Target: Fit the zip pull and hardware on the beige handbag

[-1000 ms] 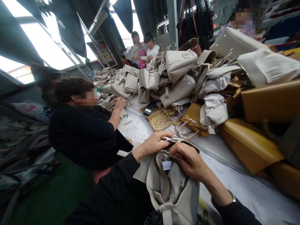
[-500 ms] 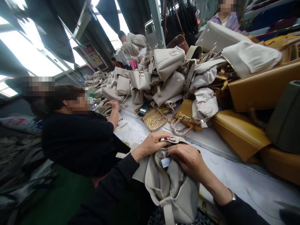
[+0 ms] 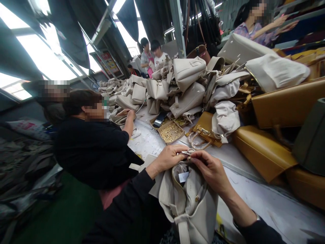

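A beige handbag [image 3: 195, 206] stands open in front of me at the table's near edge, a white label showing inside its mouth. My left hand [image 3: 170, 157] grips the bag's top rim from the left, fingers curled over it. My right hand [image 3: 212, 171] pinches the small metal fitting [image 3: 190, 152] at the rim's top. The two hands almost touch at the fitting.
A cardboard box of small gold hardware [image 3: 171, 132] sits just beyond the bag, a phone [image 3: 160, 119] behind it. A heap of beige bags [image 3: 188, 81] and mustard bags [image 3: 264, 152] fills the table's far side and right. A co-worker in black [image 3: 93, 149] sits at my left.
My right hand has shifted from the bag's mouth up to the metal fitting at the rim. The view has swung slightly; the bag stays put.
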{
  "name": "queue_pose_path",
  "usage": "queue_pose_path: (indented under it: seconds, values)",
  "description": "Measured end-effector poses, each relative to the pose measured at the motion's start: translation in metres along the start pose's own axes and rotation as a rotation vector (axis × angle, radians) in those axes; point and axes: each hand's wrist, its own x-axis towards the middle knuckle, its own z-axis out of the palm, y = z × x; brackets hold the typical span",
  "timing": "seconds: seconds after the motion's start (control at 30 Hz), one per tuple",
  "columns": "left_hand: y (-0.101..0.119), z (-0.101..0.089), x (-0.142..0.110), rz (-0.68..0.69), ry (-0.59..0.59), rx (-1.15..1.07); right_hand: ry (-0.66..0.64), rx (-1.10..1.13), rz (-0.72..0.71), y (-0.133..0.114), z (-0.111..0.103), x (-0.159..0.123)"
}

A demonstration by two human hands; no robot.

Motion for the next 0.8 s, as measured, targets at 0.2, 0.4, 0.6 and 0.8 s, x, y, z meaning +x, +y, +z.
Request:
queue_pose_path:
  seconds: [0.2,0.4,0.6,0.8]
  values:
    - [0.026,0.000,-0.022,0.051,0.239,0.007,0.023,0.069,0.020,0.003,0.001,0.000]
    - [0.031,0.012,-0.030,0.089,0.298,0.020,0.001,0.002,-0.072,0.000,-0.001,0.001]
    - [0.014,0.032,-0.022,0.084,0.379,0.038,-0.039,-0.079,-0.161,-0.003,-0.003,0.004]
    - [0.014,0.034,-0.024,0.102,0.421,0.078,-0.053,-0.114,-0.174,-0.004,-0.005,0.005]
